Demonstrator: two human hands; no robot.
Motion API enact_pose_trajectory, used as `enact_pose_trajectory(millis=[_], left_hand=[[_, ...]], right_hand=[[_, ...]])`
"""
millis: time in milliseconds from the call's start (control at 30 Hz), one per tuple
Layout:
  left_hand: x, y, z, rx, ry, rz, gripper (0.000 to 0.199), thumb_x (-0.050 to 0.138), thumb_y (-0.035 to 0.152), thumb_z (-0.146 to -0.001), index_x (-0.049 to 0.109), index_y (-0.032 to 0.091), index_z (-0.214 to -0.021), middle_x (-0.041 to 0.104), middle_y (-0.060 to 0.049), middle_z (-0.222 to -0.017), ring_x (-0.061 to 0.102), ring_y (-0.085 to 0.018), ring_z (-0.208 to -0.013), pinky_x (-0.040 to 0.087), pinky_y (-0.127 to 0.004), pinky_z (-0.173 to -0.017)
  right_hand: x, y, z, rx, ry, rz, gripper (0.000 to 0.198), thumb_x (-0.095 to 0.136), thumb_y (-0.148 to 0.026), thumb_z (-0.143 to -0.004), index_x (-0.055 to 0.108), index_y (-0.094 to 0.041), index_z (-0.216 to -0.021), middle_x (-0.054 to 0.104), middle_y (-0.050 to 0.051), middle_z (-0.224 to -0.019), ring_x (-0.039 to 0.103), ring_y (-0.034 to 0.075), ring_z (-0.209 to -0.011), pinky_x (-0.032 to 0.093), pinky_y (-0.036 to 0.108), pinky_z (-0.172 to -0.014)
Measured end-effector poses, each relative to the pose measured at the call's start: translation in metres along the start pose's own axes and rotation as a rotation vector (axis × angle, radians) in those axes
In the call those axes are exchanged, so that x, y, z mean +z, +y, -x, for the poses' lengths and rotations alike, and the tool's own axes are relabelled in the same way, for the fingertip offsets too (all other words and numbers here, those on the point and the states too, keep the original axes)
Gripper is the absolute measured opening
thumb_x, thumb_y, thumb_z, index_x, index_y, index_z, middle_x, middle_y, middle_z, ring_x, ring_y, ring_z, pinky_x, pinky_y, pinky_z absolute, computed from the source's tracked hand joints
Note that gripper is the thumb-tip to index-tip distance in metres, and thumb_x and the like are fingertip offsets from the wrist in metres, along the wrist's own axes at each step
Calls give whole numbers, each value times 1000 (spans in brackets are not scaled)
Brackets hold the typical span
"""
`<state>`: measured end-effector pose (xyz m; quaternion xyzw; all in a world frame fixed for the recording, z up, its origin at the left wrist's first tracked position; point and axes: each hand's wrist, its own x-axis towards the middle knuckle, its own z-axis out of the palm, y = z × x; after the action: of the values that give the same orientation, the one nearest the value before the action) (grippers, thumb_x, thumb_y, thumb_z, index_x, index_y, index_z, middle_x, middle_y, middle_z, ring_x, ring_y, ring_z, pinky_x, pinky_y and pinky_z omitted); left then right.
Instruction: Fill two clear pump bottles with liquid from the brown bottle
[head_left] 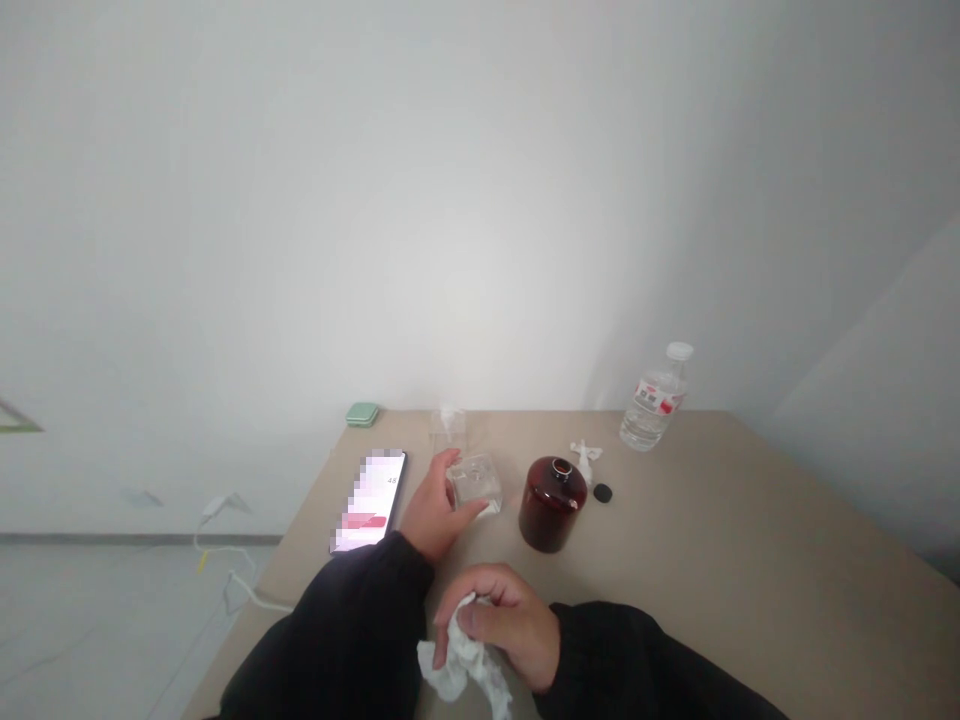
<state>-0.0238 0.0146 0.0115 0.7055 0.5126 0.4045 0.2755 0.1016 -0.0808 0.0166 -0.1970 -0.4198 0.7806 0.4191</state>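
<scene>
My left hand is curved around a clear square glass container on the table, thumb at its near side and fingers at its far left. In my right hand, close to the table's front, a crumpled white tissue is pinched and hangs down between the fingers. Right of the glass container stands a dark red-brown bottle with an uncapped neck. A small black round cap lies beside the bottle, and a twisted piece of white tissue is just behind it.
A lit phone lies left of my left hand. Along the back are a small green case, a clear box with something white in it and a water bottle. The table meets a white wall; a white cable hangs at left.
</scene>
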Motion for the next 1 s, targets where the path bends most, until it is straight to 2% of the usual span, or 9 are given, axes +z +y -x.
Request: enact_pose_trajectory(millis=[67, 133, 233, 333, 400, 533, 633, 767, 1000], left_hand=[[0, 0, -3, 29, -7, 0, 73, 70, 30, -73, 36, 14, -135, 62, -10, -105, 62, -23, -83, 51, -39, -78], [-2, 3, -3, 100, 15, -27, 74, 71, 29, -72, 37, 15, -136, 59, -13, -117, 60, -29, -101, 49, -44, -87], [-8, 15, 4, 233, 82, -126, 72, 74, 30, -70, 41, 18, -134, 47, -15, -137, 46, -35, -125, 41, -50, -101], [-8, 36, 18, 315, 118, -131, 61, 69, 28, -75, 44, 21, -131, 47, -13, -136, 44, -33, -126, 37, -51, -106], [1, 49, 28, 345, 35, -11, 64, 69, 31, -76, 41, 20, -132, 47, -14, -136, 43, -33, -127, 37, -51, -106], [40, 65, 36, 119, -93, 333, 96, 79, 30, -67, 22, 19, -143, 31, -17, -148, 35, -35, -134, 28, -54, -111], [70, 68, 32, -50, -124, 561, 110, 82, 18, -60, 12, 21, -145, 33, -18, -147, 36, -34, -134, 26, -52, -113], [86, 69, 25, -62, -103, 573, 100, 79, 13, -63, 20, 22, -143, 44, -14, -140, 43, -31, -130, 28, -50, -112], [80, 72, 17, -57, -147, 618, 80, 79, 12, -61, 40, 20, -130, 60, -11, -123, 56, -31, -114, 37, -49, -105]], right_hand=[[-2, 2, -3, 8, -2, 4, 25, 73, -34, -73, 70, -10, -80, 74, 7, -67, 66, 14, -54, 49, 23, -52], [-3, 2, -4, 11, 5, -2, 25, 73, -33, -72, 69, -9, -79, 74, 9, -67, 67, 15, -53, 49, 24, -52], [6, -3, 0, -15, 60, -107, 26, 72, -36, -70, 66, -11, -78, 72, 8, -61, 63, 15, -47, 47, 24, -47], [22, -17, 17, -79, 119, -238, 26, 68, -40, -73, 62, -16, -77, 70, 5, -56, 59, 14, -44, 44, 23, -44], [28, -30, 35, -136, 146, -228, 24, 67, -41, -74, 61, -18, -75, 70, 5, -58, 60, 15, -48, 44, 24, -48], [15, -59, 72, -349, 344, 41, 24, 67, -47, -75, 65, -23, -74, 69, 4, -62, 61, 18, -54, 47, 29, -51], [-8, -70, 90, -444, 676, 284, 19, 68, -41, -78, 69, -22, -79, 72, 6, -73, 62, 18, -62, 49, 28, -56], [-30, -70, 95, -424, 885, 368, 23, 69, -42, -77, 68, -20, -85, 72, 5, -75, 59, 16, -57, 47, 26, -50], [-32, -87, 71, -524, 972, 208, 24, 72, -38, -72, 64, -21, -86, 72, 2, -65, 62, 18, -52, 46, 27, -43]])
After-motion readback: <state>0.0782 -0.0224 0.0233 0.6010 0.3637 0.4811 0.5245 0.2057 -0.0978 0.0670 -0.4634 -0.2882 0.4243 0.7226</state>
